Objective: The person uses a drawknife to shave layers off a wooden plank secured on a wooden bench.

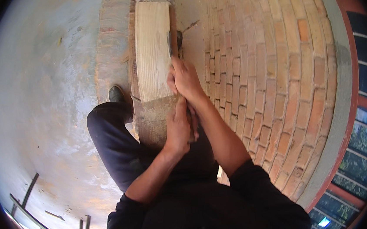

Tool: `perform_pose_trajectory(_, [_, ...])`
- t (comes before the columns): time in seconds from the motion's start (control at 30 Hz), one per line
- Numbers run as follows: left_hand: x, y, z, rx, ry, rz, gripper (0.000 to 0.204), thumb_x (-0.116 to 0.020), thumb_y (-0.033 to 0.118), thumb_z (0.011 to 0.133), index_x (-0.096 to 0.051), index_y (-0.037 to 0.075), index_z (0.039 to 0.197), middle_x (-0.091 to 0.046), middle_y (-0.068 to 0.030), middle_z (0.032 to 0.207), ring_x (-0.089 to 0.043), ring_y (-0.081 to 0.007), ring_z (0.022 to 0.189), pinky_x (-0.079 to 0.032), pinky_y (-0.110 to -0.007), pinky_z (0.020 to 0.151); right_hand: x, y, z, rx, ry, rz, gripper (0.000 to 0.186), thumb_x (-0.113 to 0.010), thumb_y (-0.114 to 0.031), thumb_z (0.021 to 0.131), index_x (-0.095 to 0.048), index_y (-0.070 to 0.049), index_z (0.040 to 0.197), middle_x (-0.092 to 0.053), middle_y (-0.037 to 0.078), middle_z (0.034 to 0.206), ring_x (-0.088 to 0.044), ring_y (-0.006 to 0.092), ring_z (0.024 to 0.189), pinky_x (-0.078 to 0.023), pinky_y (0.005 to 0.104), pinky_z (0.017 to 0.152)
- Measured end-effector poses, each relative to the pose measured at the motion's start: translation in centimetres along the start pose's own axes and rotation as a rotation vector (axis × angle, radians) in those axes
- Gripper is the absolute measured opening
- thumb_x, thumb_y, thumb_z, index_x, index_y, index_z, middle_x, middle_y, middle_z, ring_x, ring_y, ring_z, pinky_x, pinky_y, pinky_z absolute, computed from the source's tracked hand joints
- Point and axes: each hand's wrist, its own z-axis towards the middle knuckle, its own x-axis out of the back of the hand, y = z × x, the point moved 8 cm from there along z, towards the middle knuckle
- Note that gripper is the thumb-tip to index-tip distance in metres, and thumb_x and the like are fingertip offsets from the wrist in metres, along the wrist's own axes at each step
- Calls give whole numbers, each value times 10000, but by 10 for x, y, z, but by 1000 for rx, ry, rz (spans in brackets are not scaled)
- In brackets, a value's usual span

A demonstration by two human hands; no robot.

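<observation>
A long wooden plank (154, 51) lies away from me, its far part pale and freshly cut, its near part (153, 121) dark and rough. My right hand (184, 78) grips a tool handle at the plank's right edge. The tool's dark metal blade (170, 43) rests against that edge just beyond the hand. My left hand (178, 130) is closed around the handle's near end, over the dark part of the plank. Most of the handle is hidden by both hands.
My leg in dark trousers (111, 138) and a dark shoe (116, 94) stand left of the plank; another shoe (180, 38) shows on its right. A brick wall (272, 76) fills the right, concrete floor (42, 96) the left. Metal bars (29, 193) lie lower left.
</observation>
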Motion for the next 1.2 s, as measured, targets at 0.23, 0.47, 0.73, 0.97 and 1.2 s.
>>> perform_pose_trajectory(0.23, [7, -8, -17, 31, 1, 62, 407, -388, 376, 1101, -508, 84, 844, -451, -45, 475, -390, -161, 323, -340, -296, 303, -8, 30, -14, -141, -72, 210, 401, -459, -252, 1025, -422, -64, 672, -454, 52, 495, -466, 213, 358, -383, 394, 375])
perform_pose_trajectory(0.47, [-26, 37, 35, -90, -22, 7, 458, -422, 449, 1085, -498, 100, 799, -472, -43, 526, -402, -156, 328, -310, -298, 301, 5, -15, 59, -41, -71, 200, 461, -429, -280, 1023, -411, -63, 616, -417, 60, 485, -415, 171, 340, -324, 364, 334])
perform_pose_trajectory(0.73, [-14, 36, 30, -64, -33, 59, 437, -429, 448, 1081, -503, 110, 813, -471, -33, 540, -410, -153, 375, -344, -306, 338, -3, -11, 55, -63, -1, 252, 435, -413, -290, 1011, -391, -67, 638, -368, 32, 495, -356, 162, 332, -285, 363, 317])
perform_pose_trajectory(0.97, [-19, 37, 24, -49, -35, 49, 385, -420, 389, 1092, -531, 129, 831, -493, -20, 535, -443, -152, 389, -357, -289, 364, 9, -19, 39, -33, 37, 209, 464, -433, -345, 1041, -463, -53, 683, -487, 39, 557, -454, 172, 373, -357, 334, 372])
perform_pose_trajectory(1.2, [-16, 52, 23, -142, -116, 109, 376, -400, 389, 1098, -513, 128, 852, -457, -13, 559, -432, -153, 398, -359, -296, 365, 37, 48, -70, -145, 14, 128, 426, -452, -339, 1054, -574, -38, 778, -562, 51, 602, -557, 146, 498, -411, 284, 455])
